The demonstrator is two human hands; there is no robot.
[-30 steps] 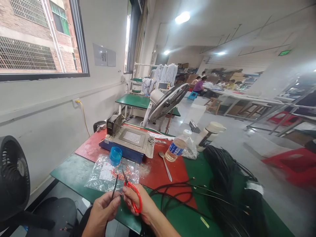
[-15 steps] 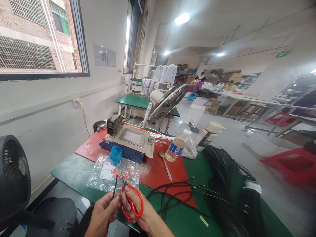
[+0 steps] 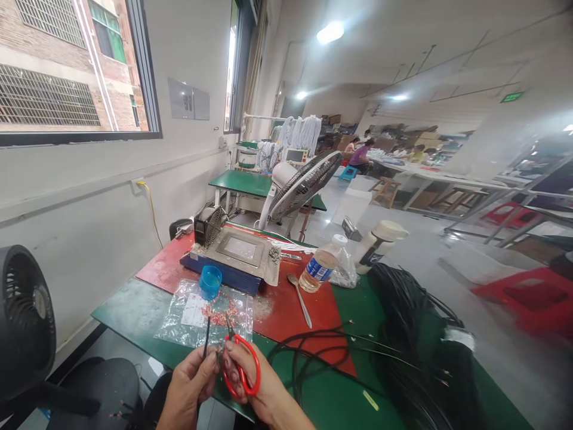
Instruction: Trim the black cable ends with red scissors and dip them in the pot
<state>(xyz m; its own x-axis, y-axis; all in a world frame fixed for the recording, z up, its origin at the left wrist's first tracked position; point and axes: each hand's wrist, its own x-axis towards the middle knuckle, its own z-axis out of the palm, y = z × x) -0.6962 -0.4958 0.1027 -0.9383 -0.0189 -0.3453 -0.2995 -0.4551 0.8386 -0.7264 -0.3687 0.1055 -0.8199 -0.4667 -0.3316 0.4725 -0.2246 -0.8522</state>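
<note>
At the table's near edge my left hand pinches a thin black cable whose tip stands upright. My right hand grips red-handled scissors with their blades pointing up beside the cable tip. Both hands touch each other just above a clear plastic bag holding small red parts. More black cable loops trail off to the right toward a large black cable bundle.
A blue cup, a grey tray machine, a spoon, a water bottle and a white jar stand on the red-and-green table. A black fan is at left, a white fan behind. People work far back.
My right hand has shifted its grip so the red scissor loops face me, and the blades have dropped slightly beside the cable tip. The left hand has barely moved.
</note>
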